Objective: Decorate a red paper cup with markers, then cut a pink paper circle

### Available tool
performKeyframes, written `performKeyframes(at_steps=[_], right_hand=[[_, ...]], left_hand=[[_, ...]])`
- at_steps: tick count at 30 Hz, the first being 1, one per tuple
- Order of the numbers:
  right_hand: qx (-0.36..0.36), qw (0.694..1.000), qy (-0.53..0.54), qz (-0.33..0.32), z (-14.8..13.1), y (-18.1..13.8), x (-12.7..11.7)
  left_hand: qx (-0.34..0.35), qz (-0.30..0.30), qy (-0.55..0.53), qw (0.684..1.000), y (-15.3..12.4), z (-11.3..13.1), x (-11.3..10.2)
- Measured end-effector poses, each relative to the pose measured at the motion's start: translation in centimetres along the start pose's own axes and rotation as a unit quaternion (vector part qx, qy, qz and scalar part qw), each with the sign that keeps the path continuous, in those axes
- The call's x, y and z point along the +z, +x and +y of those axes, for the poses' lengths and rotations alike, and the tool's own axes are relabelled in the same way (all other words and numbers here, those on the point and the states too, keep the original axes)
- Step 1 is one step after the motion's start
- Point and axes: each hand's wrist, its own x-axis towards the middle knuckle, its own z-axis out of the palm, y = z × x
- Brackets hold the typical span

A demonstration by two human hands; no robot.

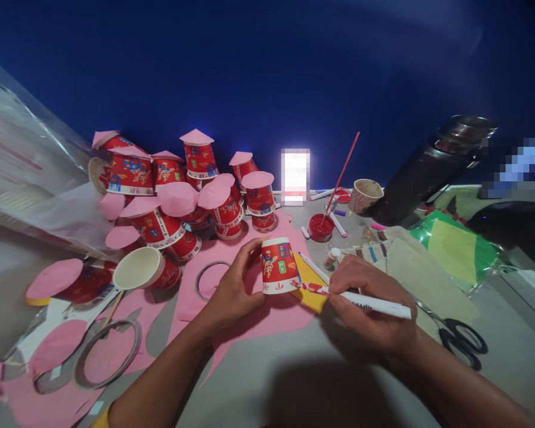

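Upside down in my left hand (pixel 236 276) is a red patterned paper cup (pixel 277 264), its white rim facing down. Thumb and fingers wrap the cup's left side. My right hand (pixel 370 297) grips a white marker (pixel 377 304) with red on its tip end. That tip meets or nearly meets the cup's lower right rim, where small red leaf-like marks show. Below the cup lie pink paper (pixel 254 321) and a piece of yellow paper (pixel 312 291).
Red cups topped with pink paper cones (pixel 198 154) crowd the back left. A tape roll (pixel 107 353) lies at the front left. A pot of red paint (pixel 321 227) with a stick stands behind. Scissors (pixel 463 342) and a dark flask (pixel 428 166) are on the right.
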Motion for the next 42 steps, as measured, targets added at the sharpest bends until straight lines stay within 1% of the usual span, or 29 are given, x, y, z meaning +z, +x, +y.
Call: performKeyframes(at_steps=[4,9,13,18,21,23,26,29,32,34,36,38,42], right_hand=[[-0.004,1.000,0.003,-0.013,0.0,-0.1,0.1],[0.013,1.000,0.009,-0.021,0.1,-0.2,0.1],[0.023,1.000,0.005,0.008,0.2,-0.3,-0.2],[0.064,0.996,-0.026,0.054,0.5,-0.4,-0.5],[0.084,0.994,-0.037,0.058,0.5,-0.5,-0.6],[0.073,0.995,-0.050,0.056,0.7,-0.7,-0.5],[0.009,0.997,-0.076,0.022,1.2,-1.6,0.0],[-0.045,0.991,-0.121,-0.028,2.1,-3.1,1.1],[-0.025,0.980,-0.189,-0.057,3.0,-4.5,2.2],[-0.001,0.972,-0.223,-0.068,3.1,-5.1,2.7],[0.027,0.967,-0.236,-0.091,2.9,-5.5,2.8],[0.047,0.963,-0.232,-0.129,2.6,-5.8,2.7],[0.078,0.948,-0.233,-0.203,3.1,-6.8,2.9]], left_hand=[[0.011,-0.003,-0.011,1.000,-0.1,-0.1,0.1],[0.006,-0.006,-0.002,1.000,-0.2,0.0,0.0],[0.004,-0.003,-0.007,1.000,0.0,0.2,0.0],[-0.009,-0.002,-0.076,0.997,0.3,0.0,0.2],[-0.014,0.002,-0.114,0.993,0.5,-0.2,0.2],[-0.018,0.010,-0.117,0.993,0.6,-0.2,0.1],[-0.036,0.045,-0.108,0.992,0.7,-0.2,-0.1],[-0.035,0.113,-0.057,0.991,0.7,-0.5,0.0],[-0.009,0.192,-0.002,0.981,0.5,-1.0,0.3],[0.008,0.224,0.020,0.974,0.3,-1.3,0.5],[0.022,0.241,0.041,0.969,0.2,-1.5,0.6],[0.035,0.253,0.061,0.965,0.1,-1.5,0.6],[0.038,0.259,0.076,0.962,0.1,-1.0,0.6]])
